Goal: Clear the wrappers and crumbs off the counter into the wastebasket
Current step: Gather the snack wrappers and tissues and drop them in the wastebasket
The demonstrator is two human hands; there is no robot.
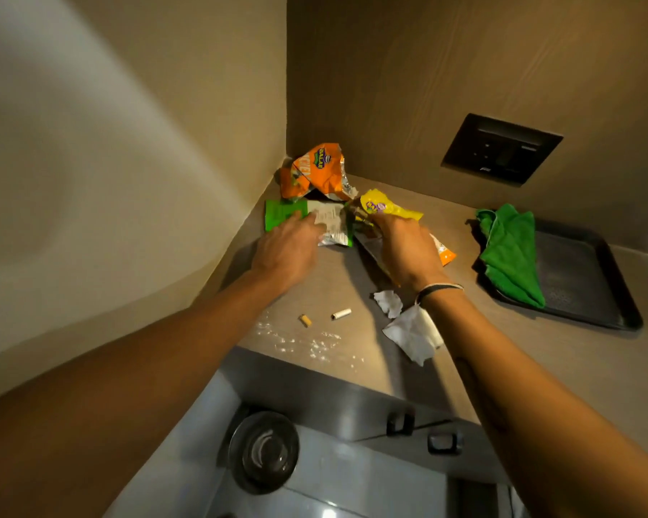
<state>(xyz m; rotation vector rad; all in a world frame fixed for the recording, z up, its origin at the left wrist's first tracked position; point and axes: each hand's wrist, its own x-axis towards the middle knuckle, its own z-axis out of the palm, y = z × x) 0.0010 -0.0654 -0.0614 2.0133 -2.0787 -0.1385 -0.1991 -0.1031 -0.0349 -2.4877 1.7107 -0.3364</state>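
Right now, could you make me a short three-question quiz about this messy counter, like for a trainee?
1. True or false: the folded green cloth lies partly on the dark rectangular tray.
2. Which hand touches the flat green wrapper?
3. Where is the round dark wastebasket? A) on the counter B) on the floor below

Key: 1 true. 2 left hand; right hand is at the yellow wrapper. 3 B.

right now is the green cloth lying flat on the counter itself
No, the green cloth is draped over the left edge of the dark tray, with most of it resting on the tray rather than on the counter.
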